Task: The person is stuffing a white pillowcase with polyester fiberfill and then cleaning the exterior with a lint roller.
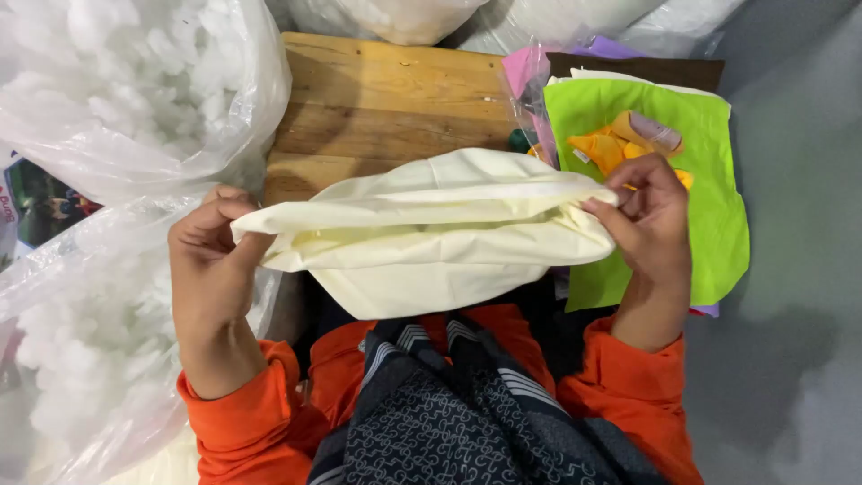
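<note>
Nearest the camera, a dark patterned cloth (467,413) lies across the lap between two orange sleeves (251,422). Just above it both hands hold a cream fabric cover (422,242) stretched between them. The left hand (211,256) is closed on the cover's left end, thumb over the edge, fingers curled behind. The right hand (651,224) pinches the right corner between thumb and fingertips, clamped on the cloth. Between the two grips the upper edges of the cover part slightly, so its mouth looks open along the top.

Judging from how it lies, the cover is flat and limp, with no filling inside it; the opening has been spread and stuffing has not started.

Left of the left grip, touching the wrist, sit clear plastic bags of white fibre filling (117,99). Beyond the right grip lies a green felt sheet (709,224) with yellow felt pieces (602,148) on it, over pink and brown sheets. Behind the cover is a wooden board (386,99), and further bags lie past it
</note>
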